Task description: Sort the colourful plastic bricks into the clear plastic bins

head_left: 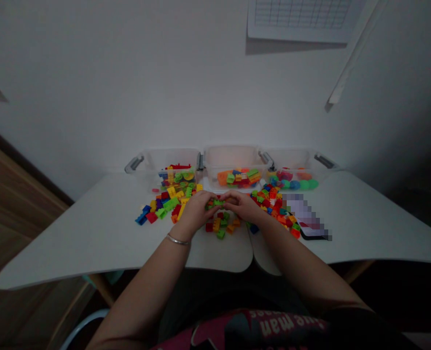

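Observation:
My left hand [196,210] and my right hand [243,206] meet over the middle of the white table [91,228]. Both close on a small cluster of green and red building blocks [218,202] held between the fingertips. Loose blocks in red, yellow, green and orange [220,226] lie just below the hands. A silver bracelet [178,240] sits on my left wrist.
Three clear plastic bins stand against the wall: left bin [171,170], middle bin [233,167], right bin [295,170], each holding coloured pieces. Block piles spread at left [164,204] and right [273,204]. A pixelated flat object with a dark edge [310,221] lies at right.

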Action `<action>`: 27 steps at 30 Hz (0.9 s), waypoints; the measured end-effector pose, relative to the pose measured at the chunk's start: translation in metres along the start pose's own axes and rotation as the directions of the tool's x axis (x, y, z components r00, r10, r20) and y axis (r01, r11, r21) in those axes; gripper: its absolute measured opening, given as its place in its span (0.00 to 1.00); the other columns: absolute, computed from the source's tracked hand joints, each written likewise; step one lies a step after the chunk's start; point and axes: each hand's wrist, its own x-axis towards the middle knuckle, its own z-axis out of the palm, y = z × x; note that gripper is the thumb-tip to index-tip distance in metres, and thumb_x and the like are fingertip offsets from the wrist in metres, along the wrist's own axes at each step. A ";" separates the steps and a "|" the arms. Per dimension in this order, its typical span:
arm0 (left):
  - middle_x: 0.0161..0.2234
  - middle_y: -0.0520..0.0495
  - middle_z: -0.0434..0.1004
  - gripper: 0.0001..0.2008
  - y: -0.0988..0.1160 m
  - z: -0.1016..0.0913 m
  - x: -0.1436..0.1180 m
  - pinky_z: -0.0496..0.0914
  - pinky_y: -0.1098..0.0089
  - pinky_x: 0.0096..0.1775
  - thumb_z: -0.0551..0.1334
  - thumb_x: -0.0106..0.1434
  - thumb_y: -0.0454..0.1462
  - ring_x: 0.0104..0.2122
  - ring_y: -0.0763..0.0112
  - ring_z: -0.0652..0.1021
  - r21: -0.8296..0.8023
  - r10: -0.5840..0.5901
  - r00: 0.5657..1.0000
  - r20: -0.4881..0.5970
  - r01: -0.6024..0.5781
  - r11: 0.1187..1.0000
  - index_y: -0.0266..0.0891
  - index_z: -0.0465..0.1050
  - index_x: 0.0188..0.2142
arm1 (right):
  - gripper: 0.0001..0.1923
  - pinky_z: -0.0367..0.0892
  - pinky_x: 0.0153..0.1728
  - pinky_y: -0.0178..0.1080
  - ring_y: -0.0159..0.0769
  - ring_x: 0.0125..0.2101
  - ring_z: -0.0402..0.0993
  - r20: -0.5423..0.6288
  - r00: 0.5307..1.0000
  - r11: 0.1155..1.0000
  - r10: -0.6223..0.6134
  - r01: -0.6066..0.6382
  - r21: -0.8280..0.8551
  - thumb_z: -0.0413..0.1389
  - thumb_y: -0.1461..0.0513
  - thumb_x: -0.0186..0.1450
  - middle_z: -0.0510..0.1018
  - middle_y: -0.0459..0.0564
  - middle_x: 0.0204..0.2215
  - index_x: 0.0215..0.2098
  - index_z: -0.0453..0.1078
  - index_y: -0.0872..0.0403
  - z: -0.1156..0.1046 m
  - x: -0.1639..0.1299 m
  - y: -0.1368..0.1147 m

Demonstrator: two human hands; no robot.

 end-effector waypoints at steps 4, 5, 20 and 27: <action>0.39 0.46 0.77 0.10 0.002 -0.001 -0.002 0.71 0.62 0.45 0.63 0.64 0.37 0.41 0.64 0.76 -0.053 -0.045 0.998 -0.053 0.042 0.998 0.40 0.70 0.45 | 0.09 0.73 0.40 0.39 0.35 0.37 0.78 -0.094 0.995 0.990 -0.046 0.032 -0.139 0.56 0.61 0.63 0.80 0.49 0.37 0.41 0.73 0.53 -0.008 0.002 -0.006; 0.39 0.46 0.77 0.10 0.002 -0.001 -0.002 0.71 0.62 0.46 0.61 0.64 0.37 0.41 0.64 0.77 -0.062 -0.042 0.997 -0.060 0.038 0.997 0.40 0.70 0.46 | 0.10 0.73 0.40 0.40 0.35 0.37 0.77 -0.154 0.985 0.983 -0.076 0.047 -0.180 0.56 0.61 0.63 0.80 0.50 0.38 0.42 0.74 0.53 -0.012 0.003 -0.010; 0.39 0.44 0.79 0.09 -0.008 0.000 -0.005 0.71 0.61 0.46 0.56 0.67 0.35 0.41 0.63 0.76 0.041 0.040 0.997 -0.060 -0.038 0.998 0.40 0.74 0.43 | 0.13 0.68 0.50 0.47 0.44 0.43 0.76 -0.505 0.809 0.730 -0.301 -0.145 -0.668 0.53 0.63 0.62 0.81 0.55 0.42 0.41 0.77 0.55 -0.103 0.039 -0.035; 0.36 0.45 0.78 0.09 -0.007 0.000 -0.005 0.71 0.60 0.46 0.56 0.66 0.34 0.40 0.63 0.76 0.025 0.080 0.995 -0.059 -0.079 0.997 0.40 0.75 0.38 | 0.18 0.66 0.48 0.46 0.45 0.41 0.76 -0.437 0.886 0.498 -0.153 -0.312 -0.809 0.48 0.57 0.70 0.83 0.56 0.36 0.38 0.80 0.55 -0.097 0.040 -0.030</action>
